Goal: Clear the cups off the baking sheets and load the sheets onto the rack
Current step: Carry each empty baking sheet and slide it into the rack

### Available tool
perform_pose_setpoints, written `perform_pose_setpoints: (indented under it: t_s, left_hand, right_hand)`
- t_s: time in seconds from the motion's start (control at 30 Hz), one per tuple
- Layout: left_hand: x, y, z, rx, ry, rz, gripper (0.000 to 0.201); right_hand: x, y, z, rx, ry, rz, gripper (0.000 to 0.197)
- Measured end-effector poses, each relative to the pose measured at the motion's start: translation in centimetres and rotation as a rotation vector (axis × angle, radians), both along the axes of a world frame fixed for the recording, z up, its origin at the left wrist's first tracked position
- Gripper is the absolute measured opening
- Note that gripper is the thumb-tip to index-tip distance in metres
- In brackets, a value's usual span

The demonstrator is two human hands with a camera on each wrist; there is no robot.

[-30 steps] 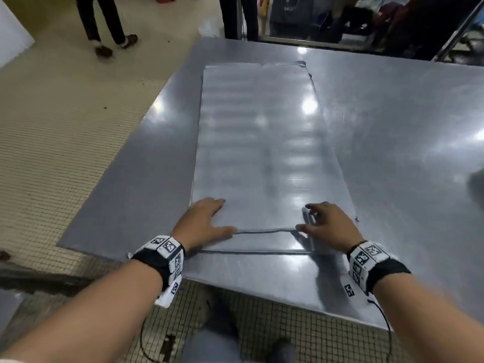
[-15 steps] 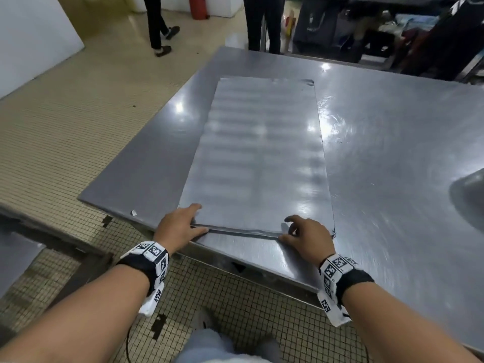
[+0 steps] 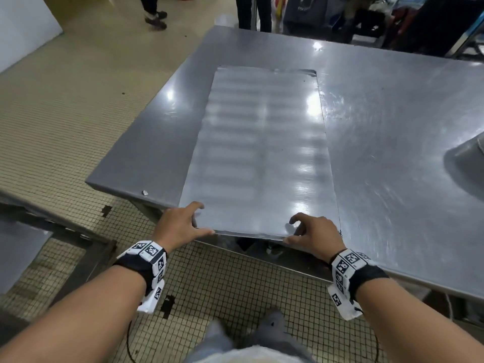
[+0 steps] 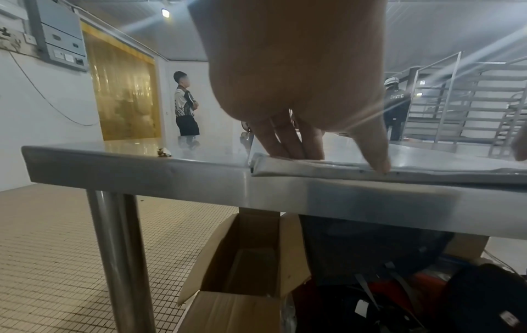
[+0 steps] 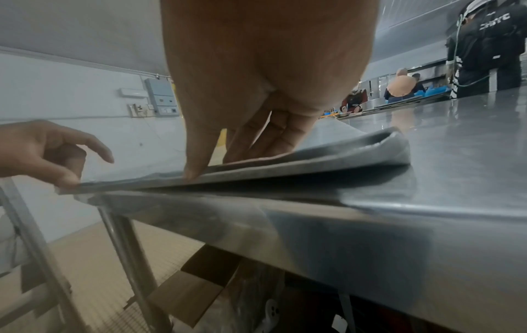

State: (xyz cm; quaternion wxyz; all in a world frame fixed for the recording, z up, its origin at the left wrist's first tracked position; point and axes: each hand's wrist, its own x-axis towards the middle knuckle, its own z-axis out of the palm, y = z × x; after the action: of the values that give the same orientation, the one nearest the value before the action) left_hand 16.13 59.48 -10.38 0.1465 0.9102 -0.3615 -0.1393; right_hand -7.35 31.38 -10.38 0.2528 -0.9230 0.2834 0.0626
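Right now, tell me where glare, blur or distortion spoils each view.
Head view: ceiling lights glare off the baking sheet and table, whose right side is motion-smeared. Left wrist view: light streaks fan from the upper right, and the left hand looms soft. Right wrist view: the sheet's edge is blurred and the table edge bows.

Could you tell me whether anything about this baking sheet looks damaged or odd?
Yes: the baking sheet looks bent; its near right corner curls up off the table instead of lying flat.
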Motion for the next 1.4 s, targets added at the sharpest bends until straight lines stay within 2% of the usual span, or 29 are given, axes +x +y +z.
perform_pose_setpoints:
  t_s: [0.1,0.17,0.23,0.3,0.37,0.43,0.5,0.7,0.87,0.97,1.13,1.2,1.27,1.33,1.4]
  left_hand:
    - [-0.4,1.8,0.0,-0.049,0.065,0.045,0.078]
    - [-0.5,3.2,-0.4,-0.122,0.090,0.139,0.073]
    - [-0.3,4.5,-1.1,-0.199,0.060,0.269,0.062]
    - [0.4,5.5,-2.2,-0.190,0.102,0.391,0.060]
    - [0.9,5.8,-3.2,-0.187,0.304,0.469,0.061]
    - [0.5,5.4,-3.6,-0.279,0.550,0.484,0.053]
    - [-0.1,5.1,-3.5,-0.314,0.627,0.448,0.048]
    - [0.6,5.8,-3.5,-0.353,0.731,0.354,0.050]
    - [1.4,6.2,-3.5,-0.345,0.791,0.369,0.050]
    - [2.2,6.3,-3.0,-0.271,0.873,0.370,0.058]
    - [2.9,6.6,-3.1,-0.068,1.030,0.102,0.070]
    - [2.6,6.4,-3.3,-0.065,1.030,0.046,0.064]
    - [2.4,6.1,-3.8,-0.138,0.992,0.107,0.064]
    - [2.3,5.5,-4.7,-0.221,0.891,0.337,0.077]
    - [1.6,4.7,-5.0,-0.255,0.743,0.463,0.073]
  right_hand:
    - [-0.9,1.6,0.1,0.090,0.056,0.044,0.050]
    - [-1.5,2.3,-0.3,0.061,0.062,0.007,0.053]
    - [-2.5,2.1,-0.8,-0.008,-0.042,-0.200,0.056]
    - [-3.8,1.7,-1.3,-0.043,-0.104,-0.459,0.062]
    - [-5.0,1.8,-2.0,-0.034,-0.049,-0.615,0.073]
    - [-5.8,2.5,-2.7,0.020,-0.029,-0.721,0.078]
    - [-6.1,3.3,-3.1,0.064,-0.053,-0.780,0.075]
    - [-6.3,4.2,-3.0,0.142,-0.052,-0.833,0.070]
    - [-7.5,4.8,-2.9,0.274,-0.094,-0.805,0.079]
    - [-8.9,5.3,-2.8,0.385,-0.156,-0.766,0.090]
    - [-10.5,5.1,-2.3,0.487,-0.173,-0.781,0.101]
    - [-10.9,5.0,-2.5,0.524,-0.175,-0.814,0.102]
    - [-11.2,5.1,-3.0,0.538,-0.194,-0.853,0.100]
    - [-11.5,5.3,-3.6,0.546,-0.214,-0.882,0.099]
    - [-11.7,5.7,-4.0,0.564,-0.244,-0.902,0.094]
